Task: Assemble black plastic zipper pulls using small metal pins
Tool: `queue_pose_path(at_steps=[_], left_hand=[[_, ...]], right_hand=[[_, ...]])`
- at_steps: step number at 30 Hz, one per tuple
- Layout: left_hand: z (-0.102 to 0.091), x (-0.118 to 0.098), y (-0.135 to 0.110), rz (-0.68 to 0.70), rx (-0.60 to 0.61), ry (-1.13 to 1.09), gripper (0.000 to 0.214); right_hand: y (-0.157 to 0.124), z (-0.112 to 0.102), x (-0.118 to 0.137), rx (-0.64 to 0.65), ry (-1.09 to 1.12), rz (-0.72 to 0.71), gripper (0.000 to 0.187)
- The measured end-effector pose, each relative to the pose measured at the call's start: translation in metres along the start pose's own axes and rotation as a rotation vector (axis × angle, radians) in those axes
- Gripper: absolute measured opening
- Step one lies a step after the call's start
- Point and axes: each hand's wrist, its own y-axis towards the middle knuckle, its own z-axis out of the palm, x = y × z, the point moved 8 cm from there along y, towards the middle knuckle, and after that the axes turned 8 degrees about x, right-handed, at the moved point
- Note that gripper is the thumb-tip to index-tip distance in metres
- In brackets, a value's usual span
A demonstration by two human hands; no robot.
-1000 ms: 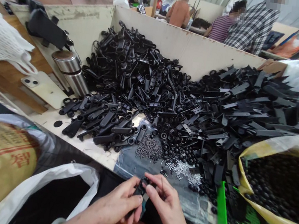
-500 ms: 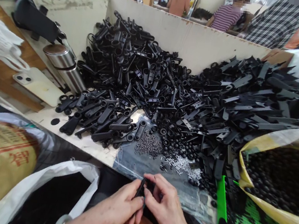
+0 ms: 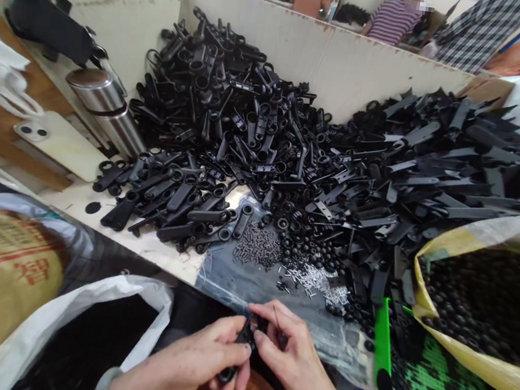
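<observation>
Above my lap, my left hand [image 3: 212, 352] is closed around a small black plastic part [image 3: 247, 332] with a ring-like end; a dark rounded end of it sticks out below the fingers. My right hand [image 3: 290, 353] is closed too, thumb and fingertips pinching at the upper end of the same part. Something dark and small shows among the right fingers, too hidden to name. Beyond the hands, on the work surface, lie a heap of small grey screw-like pieces [image 3: 259, 247], silver pins [image 3: 318, 282] and small black balls [image 3: 317, 254].
Black plastic pieces pile up in the bin [image 3: 248, 108]; flat black pieces [image 3: 462, 147] lie right. A yellow-edged sack [image 3: 424, 272] and green tray [image 3: 384, 347] stand right, an open white sack [image 3: 152, 309] left. Behind the phone [image 3: 60, 142] is a steel flask [image 3: 97, 92]. People sit beyond.
The black part has turned in my left hand, so its rounded lower end now shows. My right fingers have shifted slightly at its top. The whole view has moved a little.
</observation>
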Motion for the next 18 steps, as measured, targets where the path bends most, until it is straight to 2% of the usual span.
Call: queue_pose_path(at_steps=[9, 18], left_hand=[[0.0020, 0.0003, -0.0011, -0.005, 0.008, -0.072, 0.043], [-0.0008, 0.0028, 0.0017, -0.049, 0.001, -0.123, 0.042]], right_hand=[[0.0018, -0.0017, 0.0017, 0.055, 0.065, 0.007, 0.030], [0.0049, -0.0042, 0.0031, 0.059, 0.090, -0.008, 0.028]])
